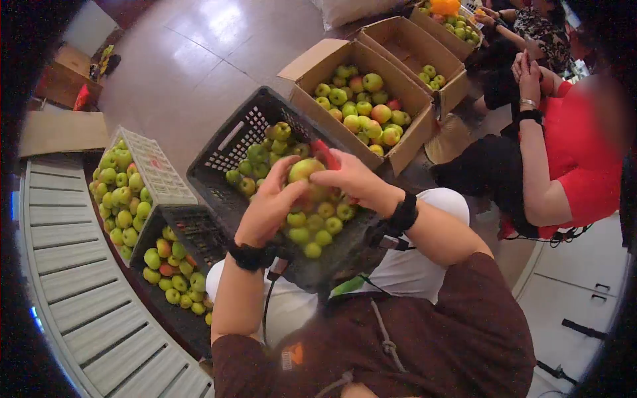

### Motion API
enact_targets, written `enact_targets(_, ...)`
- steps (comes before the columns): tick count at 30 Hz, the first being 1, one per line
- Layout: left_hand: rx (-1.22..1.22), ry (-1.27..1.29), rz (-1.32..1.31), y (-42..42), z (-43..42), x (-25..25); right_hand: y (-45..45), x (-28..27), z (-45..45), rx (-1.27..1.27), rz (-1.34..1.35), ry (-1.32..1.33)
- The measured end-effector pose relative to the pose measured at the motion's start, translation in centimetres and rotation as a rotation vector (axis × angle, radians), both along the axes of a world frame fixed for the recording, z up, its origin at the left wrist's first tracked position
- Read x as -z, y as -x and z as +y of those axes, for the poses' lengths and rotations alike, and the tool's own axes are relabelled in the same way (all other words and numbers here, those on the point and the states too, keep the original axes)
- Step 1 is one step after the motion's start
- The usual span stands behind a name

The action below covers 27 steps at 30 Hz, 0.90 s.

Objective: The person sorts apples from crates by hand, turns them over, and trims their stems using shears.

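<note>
Between my two hands is a yellow-green apple (305, 170), held over a black plastic crate (219, 129) that sits at my lap. My left hand (267, 202) curls its fingers and thumb around the apple's left side. My right hand (361, 180) is closed on a red tool (325, 154), of which only a red part shows; its thumb touches the apple. More green apples (318, 232) lie in the crate below, partly hidden by my hands. Both wrists wear black bands with cables.
A cardboard box (325, 56) of apples stands ahead right, with other boxes beyond. At left are a white crate (162, 176) and another black crate (192, 222) of apples, beside a slatted grey bench (73, 252). A person in red (584, 142) sits at right.
</note>
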<state>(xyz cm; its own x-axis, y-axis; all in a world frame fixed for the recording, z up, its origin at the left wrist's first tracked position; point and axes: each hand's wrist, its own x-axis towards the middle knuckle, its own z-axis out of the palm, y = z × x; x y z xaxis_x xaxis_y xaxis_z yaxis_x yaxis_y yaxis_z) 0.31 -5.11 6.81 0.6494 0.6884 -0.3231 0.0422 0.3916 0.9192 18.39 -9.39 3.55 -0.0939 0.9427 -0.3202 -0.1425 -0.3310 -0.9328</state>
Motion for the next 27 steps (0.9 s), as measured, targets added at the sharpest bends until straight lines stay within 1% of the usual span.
enact_targets(1, -0.034, -0.090, 0.060, -0.4, 0.2, 0.0, -0.6, 0.5, 0.0, 0.004, 0.017, -0.015)
enact_targets(2, -0.072, -0.177, 0.122, -0.7, 0.4, 0.1, -1.3, 1.5, -0.2, 0.070, -0.020, -0.028)
enact_targets(3, -0.195, -0.128, 0.100, -1.2, 0.9, 0.3, -2.3, 2.6, -0.3, 0.132, -0.059, -0.043)
enact_targets(4, -0.265, -0.084, 0.035, -1.1, 1.4, 0.2, -3.2, 3.0, -0.3, 0.194, -0.098, -0.061)
enact_targets(7, -0.461, 0.036, -0.166, -0.5, 3.1, -0.3, -7.4, 2.1, -1.0, 0.228, -0.236, 0.312)
enact_targets(8, -0.472, 0.039, -0.183, -0.3, 3.3, -0.4, -8.6, 2.4, -0.9, 0.282, -0.315, 0.269)
enact_targets(10, -0.495, 0.045, -0.212, 0.0, 3.8, -0.6, -11.5, 4.9, -0.2, 0.384, -0.466, 0.178)
enact_targets(12, -0.504, 0.070, -0.249, -0.3, 3.9, -0.8, -17.5, 11.3, 1.0, 0.448, -0.711, 0.131)
enact_targets(14, -0.500, 0.086, -0.280, -0.7, 4.1, -0.9, -21.5, 14.1, 2.4, 0.525, -1.018, 0.195)
enact_targets(17, -0.516, 0.102, -0.269, -1.2, 4.5, -0.6, -23.2, 16.2, 4.5, 0.674, -1.128, 0.308)
enact_targets(20, -0.540, 0.120, -0.251, -1.2, 5.1, -0.1, -22.8, 16.8, 6.2, 0.625, -1.232, 0.331)
enact_targets(21, -0.549, 0.119, -0.245, -1.2, 5.2, -0.2, -22.9, 17.1, 6.8, 0.591, -1.196, 0.398)
enact_targets(24, -0.570, 0.115, -0.221, -1.1, 5.2, -0.7, -22.7, 18.3, 7.9, 0.583, -1.136, 0.392)
enact_targets(27, -0.578, 0.124, -0.188, -1.3, 5.6, -0.7, -22.2, 18.6, 9.5, 0.590, -1.271, 0.509)
